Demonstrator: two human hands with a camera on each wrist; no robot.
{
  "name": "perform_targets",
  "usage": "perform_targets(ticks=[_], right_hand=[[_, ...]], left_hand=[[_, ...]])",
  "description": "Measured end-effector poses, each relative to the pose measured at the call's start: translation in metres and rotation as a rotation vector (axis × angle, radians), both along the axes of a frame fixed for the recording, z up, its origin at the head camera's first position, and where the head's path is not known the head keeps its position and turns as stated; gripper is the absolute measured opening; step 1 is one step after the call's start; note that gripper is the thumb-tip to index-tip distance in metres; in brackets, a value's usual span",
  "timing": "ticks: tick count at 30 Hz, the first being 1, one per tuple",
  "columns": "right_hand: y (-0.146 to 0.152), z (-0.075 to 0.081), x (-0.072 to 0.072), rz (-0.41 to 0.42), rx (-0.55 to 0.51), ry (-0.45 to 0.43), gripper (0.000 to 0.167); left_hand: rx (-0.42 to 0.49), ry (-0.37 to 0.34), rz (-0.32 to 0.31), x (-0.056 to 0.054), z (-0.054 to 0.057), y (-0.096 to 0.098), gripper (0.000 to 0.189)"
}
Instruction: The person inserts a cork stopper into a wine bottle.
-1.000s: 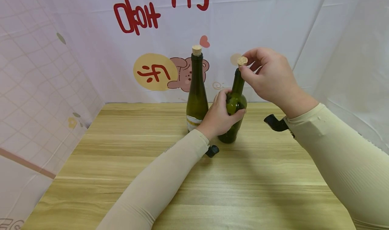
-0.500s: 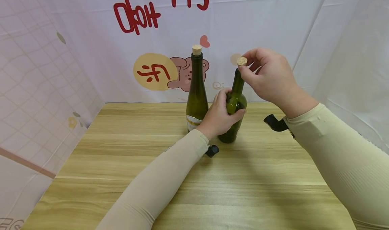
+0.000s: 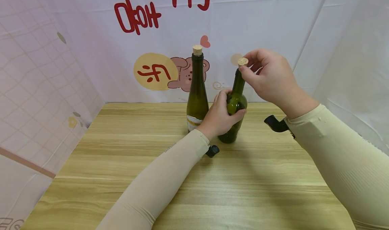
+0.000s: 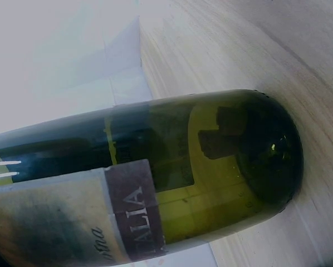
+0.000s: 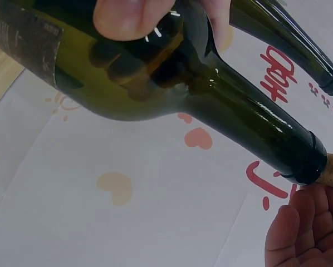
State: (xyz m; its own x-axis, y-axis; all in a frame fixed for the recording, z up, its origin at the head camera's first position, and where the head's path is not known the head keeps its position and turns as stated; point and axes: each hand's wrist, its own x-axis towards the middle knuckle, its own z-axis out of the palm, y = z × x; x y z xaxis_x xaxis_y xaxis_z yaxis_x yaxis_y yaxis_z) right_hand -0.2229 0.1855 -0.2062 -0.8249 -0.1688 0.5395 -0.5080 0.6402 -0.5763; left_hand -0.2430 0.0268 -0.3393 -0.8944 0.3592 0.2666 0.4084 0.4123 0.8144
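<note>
A green glass wine bottle (image 3: 238, 83) stands on the table, and my left hand (image 3: 218, 117) grips it round the shoulder. At its mouth is a pale cork (image 3: 243, 62), which my right hand (image 3: 268, 78) pinches between thumb and fingers. In the right wrist view the cork (image 5: 331, 170) sits partly in the bottle's mouth, with part of it showing above the rim. Seen from the left wrist, the bottle's base (image 4: 272, 150) rests on the wood, and its label (image 4: 130, 214) shows part of the word ITALIA.
Left of the held bottle stands a taller, slimmer green bottle (image 3: 197, 98) with a cork (image 3: 197, 50) in its top. My left forearm (image 3: 170, 169) crosses the wooden table (image 3: 115, 149) in front. A printed white cloth (image 3: 258, 24) hangs behind.
</note>
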Motion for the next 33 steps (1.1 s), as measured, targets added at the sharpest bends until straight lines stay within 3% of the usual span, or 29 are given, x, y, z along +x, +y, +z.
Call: perform_targets(ticks=[33], right_hand=[[0.0059,-0.0016,-0.0041,-0.015,-0.058,-0.103,0.024]], left_hand=[[-0.007,-0.009,0.006,0.0006,0.0008,0.0002,0.077]])
